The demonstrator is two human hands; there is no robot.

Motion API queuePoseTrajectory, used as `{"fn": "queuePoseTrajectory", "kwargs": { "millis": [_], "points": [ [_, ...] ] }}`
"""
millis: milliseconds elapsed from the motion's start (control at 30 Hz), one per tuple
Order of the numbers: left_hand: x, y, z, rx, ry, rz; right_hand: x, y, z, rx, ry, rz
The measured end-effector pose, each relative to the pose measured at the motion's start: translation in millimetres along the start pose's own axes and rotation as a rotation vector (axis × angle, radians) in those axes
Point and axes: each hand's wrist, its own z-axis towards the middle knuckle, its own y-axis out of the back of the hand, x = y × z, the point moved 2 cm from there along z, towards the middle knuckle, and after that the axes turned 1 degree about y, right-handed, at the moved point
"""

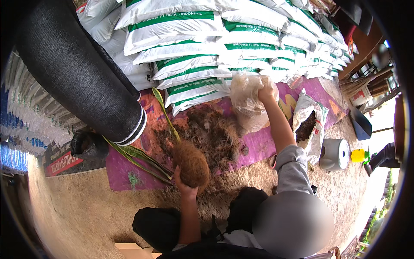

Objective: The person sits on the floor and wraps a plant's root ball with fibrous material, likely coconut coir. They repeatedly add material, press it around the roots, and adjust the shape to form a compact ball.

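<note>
Low in front of me, my left hand [185, 183] is closed round the underside of a brown coconut-fibre ball [192, 162]. A long green, yellow-edged leaf [167, 114] rises from the top of the ball. Farther off and to the right, my right hand [268, 92] grips the upper part of a crumpled clear plastic bag [246, 103]. Between the two hands lies a loose heap of dark brown fibre [213, 134] on a purple and orange mat [261, 146]. More striped snake plant leaves [140, 159] lie just left of the ball.
Stacked white and green sacks [189, 60] line the back. A thick roll of black netting [82, 73] leans in from the left, beside a black plastic bag [89, 144]. On the right are an open white sack [317, 118] of dark material, a grey stool [330, 155] and a blue dustpan [361, 124].
</note>
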Motion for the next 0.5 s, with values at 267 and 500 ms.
{"fn": "queuePoseTrajectory", "kwargs": {
  "millis": [267, 500],
  "points": [
    [1, -8, -4, -0.034, -0.02, 0.052, -10, 40, -27, -0.338, 0.341, -0.03],
    [3, -22, -13, 0.008, -0.024, 0.032, -32, -13, -25, -0.313, 0.458, 0.219]
  ]
}}
